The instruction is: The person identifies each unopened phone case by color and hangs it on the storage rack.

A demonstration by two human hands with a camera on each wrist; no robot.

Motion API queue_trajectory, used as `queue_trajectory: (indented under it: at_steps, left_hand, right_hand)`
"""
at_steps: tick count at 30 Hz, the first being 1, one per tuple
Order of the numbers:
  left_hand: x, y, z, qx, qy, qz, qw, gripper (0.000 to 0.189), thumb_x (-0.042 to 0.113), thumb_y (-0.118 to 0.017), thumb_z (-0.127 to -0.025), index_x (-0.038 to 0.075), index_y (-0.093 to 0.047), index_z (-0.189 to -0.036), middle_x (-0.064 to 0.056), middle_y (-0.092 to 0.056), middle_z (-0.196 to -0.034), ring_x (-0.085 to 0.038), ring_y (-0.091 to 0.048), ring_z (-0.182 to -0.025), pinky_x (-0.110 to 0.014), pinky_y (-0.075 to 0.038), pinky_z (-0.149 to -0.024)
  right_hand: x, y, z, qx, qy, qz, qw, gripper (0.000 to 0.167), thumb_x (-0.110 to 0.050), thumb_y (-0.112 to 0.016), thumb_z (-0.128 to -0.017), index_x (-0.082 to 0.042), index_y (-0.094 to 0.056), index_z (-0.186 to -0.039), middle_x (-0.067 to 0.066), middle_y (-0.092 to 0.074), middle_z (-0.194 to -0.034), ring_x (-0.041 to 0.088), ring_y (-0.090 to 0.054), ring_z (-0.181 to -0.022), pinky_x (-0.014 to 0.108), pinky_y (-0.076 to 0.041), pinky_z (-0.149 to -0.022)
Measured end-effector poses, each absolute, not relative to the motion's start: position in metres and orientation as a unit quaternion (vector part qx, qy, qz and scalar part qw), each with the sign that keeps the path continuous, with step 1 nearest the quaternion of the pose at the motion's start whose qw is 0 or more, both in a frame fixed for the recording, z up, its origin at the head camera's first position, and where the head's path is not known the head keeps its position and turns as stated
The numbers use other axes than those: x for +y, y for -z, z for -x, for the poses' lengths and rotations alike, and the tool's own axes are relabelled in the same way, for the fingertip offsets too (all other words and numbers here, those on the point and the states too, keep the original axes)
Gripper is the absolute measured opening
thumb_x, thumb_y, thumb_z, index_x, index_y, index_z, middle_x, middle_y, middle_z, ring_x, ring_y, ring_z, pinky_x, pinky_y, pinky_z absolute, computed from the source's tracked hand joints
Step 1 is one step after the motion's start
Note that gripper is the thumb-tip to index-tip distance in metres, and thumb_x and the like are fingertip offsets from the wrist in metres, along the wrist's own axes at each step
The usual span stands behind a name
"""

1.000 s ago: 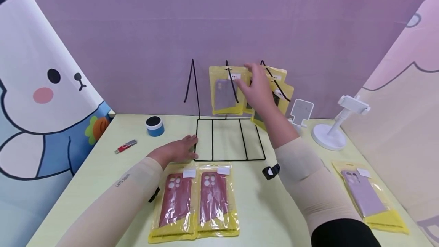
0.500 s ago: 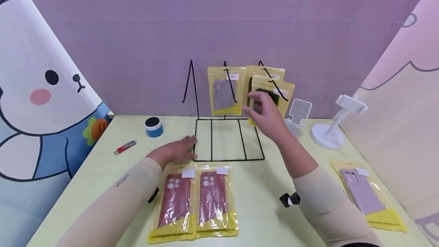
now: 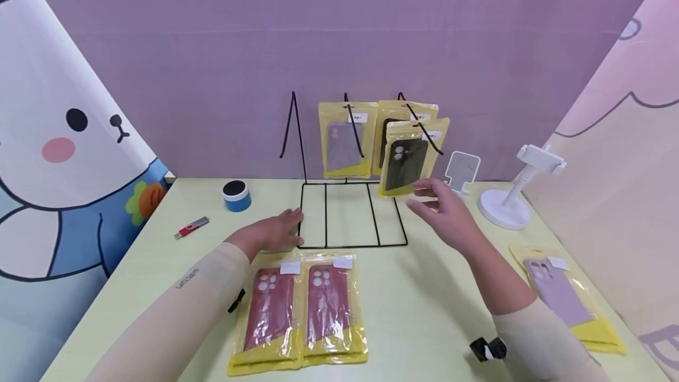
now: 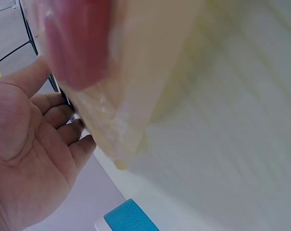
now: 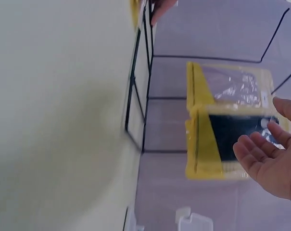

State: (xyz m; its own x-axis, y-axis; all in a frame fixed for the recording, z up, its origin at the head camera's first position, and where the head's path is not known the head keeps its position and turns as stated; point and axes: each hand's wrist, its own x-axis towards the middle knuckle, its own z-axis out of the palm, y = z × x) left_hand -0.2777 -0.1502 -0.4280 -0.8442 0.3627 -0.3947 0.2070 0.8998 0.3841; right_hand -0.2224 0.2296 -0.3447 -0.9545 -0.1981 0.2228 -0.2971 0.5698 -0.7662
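A black wire display rack (image 3: 366,246) stands at the back of the table. My left hand (image 3: 273,231) rests at the left side of its base with the fingers extended; the left wrist view shows the open palm (image 4: 34,144). My right hand (image 3: 448,214) hovers empty, fingers loosely bent, just below and right of a yellow-edged bag with a black phone case (image 3: 405,164). That bag hangs on the right hook in front of another bag (image 3: 383,134). From the middle hook hangs a bag with a pale purple case (image 3: 343,146). The left hook (image 3: 289,125) holds nothing.
Two bagged dark-red phone cases (image 3: 270,311) lie before the rack. A bagged purple case (image 3: 559,293) lies at the right. White phone stands (image 3: 511,208) stand on the right. A blue jar (image 3: 237,196) and a red USB stick (image 3: 192,227) lie on the left.
My right hand has moved off the hanging bags, down and to the right. The front bag on the right hook now hangs in fuller view. My left hand stays at the base.
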Motion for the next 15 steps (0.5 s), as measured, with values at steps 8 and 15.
queue_trajectory:
  at_steps: [8,15]
  left_hand:
    - [-0.149,0.425,0.277,0.947,-0.158,-0.153,0.236,0.08,0.048,-0.054,-0.098,0.023,-0.008,-0.159,-0.008,-0.002,-0.166,-0.032,-0.006,-0.153,-0.055,-0.022,-0.119]
    - [-0.148,0.425,0.276,0.948,-0.158,-0.149,0.233,0.08,0.047,-0.055,-0.098,0.022,-0.009,-0.159,-0.008,-0.003,-0.167,-0.032,-0.006,-0.153,-0.055,-0.023,-0.119]
  right_hand:
    - [0.275,0.359,0.206,-0.902,-0.41,-0.107,0.087,0.043,-0.03,-0.061,-0.098,-0.003,-0.054,-0.13,0.015,-0.061,-0.127,0.021,-0.06,-0.114,0.012,-0.048,-0.087]
    - [0.324,0.37,0.195,-0.924,-0.36,-0.07,0.111,0.043,-0.032,-0.06,-0.098,-0.002,-0.054,-0.128,0.017,-0.062,-0.124,-0.011,-0.056,-0.098,0.005,-0.044,-0.078]
